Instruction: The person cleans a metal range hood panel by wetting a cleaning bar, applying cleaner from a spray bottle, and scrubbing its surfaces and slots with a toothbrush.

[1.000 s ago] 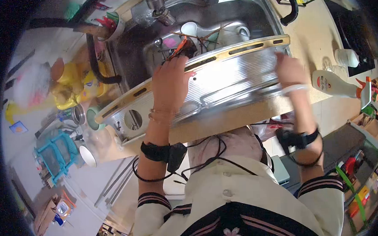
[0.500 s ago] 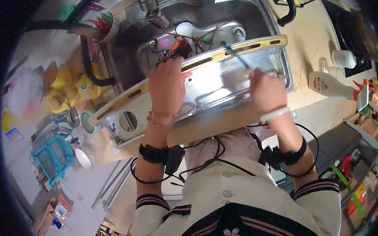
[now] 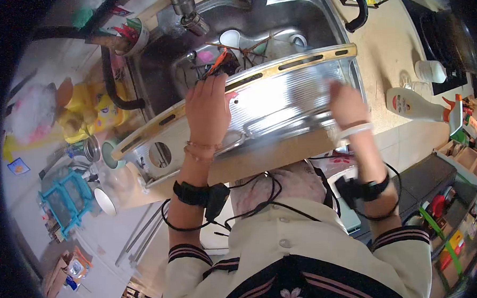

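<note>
A long metal panel (image 3: 279, 102) with a ribbed, shiny face and a yellowed, slotted edge leans across the front of the sink. My left hand (image 3: 209, 105) is closed over that slotted edge, fingers on the far side. Over the panel's right part, my right hand (image 3: 348, 106) is closed in a fist and smeared by motion. A slim blue brush sticks out of it, now only a faint blur against the ribbed face. At the panel's left end is a round hole (image 3: 160, 154).
Behind the panel, the steel sink (image 3: 163, 80) holds a white cup (image 3: 229, 39), thin brown sticks and other dishes under the faucet (image 3: 193, 23). A spray bottle (image 3: 415, 105) lies on the right counter. Left stand a green cup (image 3: 111, 154) and a teal rack (image 3: 68, 201).
My right hand has moved right and slightly down with the brush, away from the panel's slotted edge. My left hand keeps its grip; the whole view has shifted slightly.
</note>
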`<act>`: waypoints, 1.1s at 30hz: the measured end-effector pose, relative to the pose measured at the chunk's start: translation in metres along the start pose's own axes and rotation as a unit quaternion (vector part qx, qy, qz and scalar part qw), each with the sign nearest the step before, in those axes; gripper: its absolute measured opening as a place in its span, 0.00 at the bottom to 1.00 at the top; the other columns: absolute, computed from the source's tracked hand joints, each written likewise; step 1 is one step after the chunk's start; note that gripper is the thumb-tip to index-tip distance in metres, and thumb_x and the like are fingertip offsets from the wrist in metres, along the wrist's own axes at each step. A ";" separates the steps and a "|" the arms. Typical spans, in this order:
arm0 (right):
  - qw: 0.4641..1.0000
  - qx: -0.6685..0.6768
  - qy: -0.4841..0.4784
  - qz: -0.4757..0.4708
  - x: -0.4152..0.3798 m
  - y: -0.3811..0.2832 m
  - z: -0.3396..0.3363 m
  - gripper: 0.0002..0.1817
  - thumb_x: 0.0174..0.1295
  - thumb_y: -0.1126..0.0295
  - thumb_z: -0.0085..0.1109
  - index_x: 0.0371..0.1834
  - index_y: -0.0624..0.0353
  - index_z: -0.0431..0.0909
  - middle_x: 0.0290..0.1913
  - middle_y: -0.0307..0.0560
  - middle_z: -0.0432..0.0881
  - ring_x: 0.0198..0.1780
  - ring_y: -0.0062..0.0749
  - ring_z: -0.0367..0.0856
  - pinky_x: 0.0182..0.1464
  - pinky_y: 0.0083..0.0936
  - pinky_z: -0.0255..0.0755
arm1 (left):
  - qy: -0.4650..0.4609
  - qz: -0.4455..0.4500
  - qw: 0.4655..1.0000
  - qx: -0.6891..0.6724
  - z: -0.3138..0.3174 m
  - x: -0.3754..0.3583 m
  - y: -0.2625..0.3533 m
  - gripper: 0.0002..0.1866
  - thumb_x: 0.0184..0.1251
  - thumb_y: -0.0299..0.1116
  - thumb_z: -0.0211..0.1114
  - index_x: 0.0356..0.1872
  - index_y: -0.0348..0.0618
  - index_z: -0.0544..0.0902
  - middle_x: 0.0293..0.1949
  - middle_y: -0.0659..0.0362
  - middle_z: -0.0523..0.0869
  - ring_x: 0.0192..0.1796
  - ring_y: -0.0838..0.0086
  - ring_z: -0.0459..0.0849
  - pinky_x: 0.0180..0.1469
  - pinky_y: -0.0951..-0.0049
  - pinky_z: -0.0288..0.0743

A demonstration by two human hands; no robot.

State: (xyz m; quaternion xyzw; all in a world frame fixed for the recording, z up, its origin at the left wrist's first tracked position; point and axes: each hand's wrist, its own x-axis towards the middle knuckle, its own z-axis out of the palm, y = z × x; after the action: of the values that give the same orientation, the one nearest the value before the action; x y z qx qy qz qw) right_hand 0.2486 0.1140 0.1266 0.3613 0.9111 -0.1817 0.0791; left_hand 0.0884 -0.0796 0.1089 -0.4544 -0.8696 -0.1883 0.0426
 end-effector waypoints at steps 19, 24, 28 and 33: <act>0.996 0.037 -0.057 -0.065 -0.015 -0.036 0.009 0.20 0.66 0.60 0.38 0.33 0.62 0.78 0.30 0.65 0.78 0.38 0.58 0.77 0.43 0.48 0.70 | -0.009 0.015 1.000 0.025 0.005 -0.002 -0.005 0.17 0.50 0.37 0.65 0.41 0.42 0.76 0.32 0.58 0.78 0.36 0.64 0.76 0.39 0.65 0.67; 0.996 0.051 0.007 0.070 0.022 0.058 -0.007 0.15 0.62 0.61 0.43 0.38 0.53 0.80 0.31 0.60 0.81 0.35 0.51 0.81 0.40 0.43 0.74 | -0.011 0.020 1.000 0.019 0.004 -0.001 -0.005 0.17 0.51 0.37 0.64 0.42 0.42 0.76 0.32 0.58 0.78 0.37 0.63 0.76 0.39 0.64 0.67; 1.000 -0.015 0.004 -0.007 0.008 0.022 0.007 0.19 0.66 0.60 0.38 0.32 0.60 0.78 0.29 0.63 0.78 0.34 0.57 0.78 0.38 0.47 0.71 | -0.027 0.008 0.999 0.019 0.003 -0.001 -0.004 0.17 0.51 0.37 0.64 0.41 0.42 0.76 0.32 0.58 0.78 0.38 0.63 0.76 0.41 0.64 0.67; 0.999 -0.016 0.026 0.039 0.031 0.072 -0.015 0.18 0.65 0.60 0.39 0.34 0.59 0.78 0.29 0.64 0.78 0.34 0.58 0.78 0.40 0.48 0.71 | -0.009 0.011 1.000 0.028 0.001 0.000 -0.002 0.17 0.51 0.37 0.64 0.42 0.42 0.75 0.32 0.58 0.78 0.38 0.63 0.76 0.42 0.63 0.66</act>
State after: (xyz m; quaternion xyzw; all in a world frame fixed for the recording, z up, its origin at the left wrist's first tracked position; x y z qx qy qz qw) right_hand 0.2751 0.1878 0.1120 0.3999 0.9010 -0.1540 0.0683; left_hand 0.0869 -0.0805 0.1070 -0.4645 -0.8697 -0.1593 0.0498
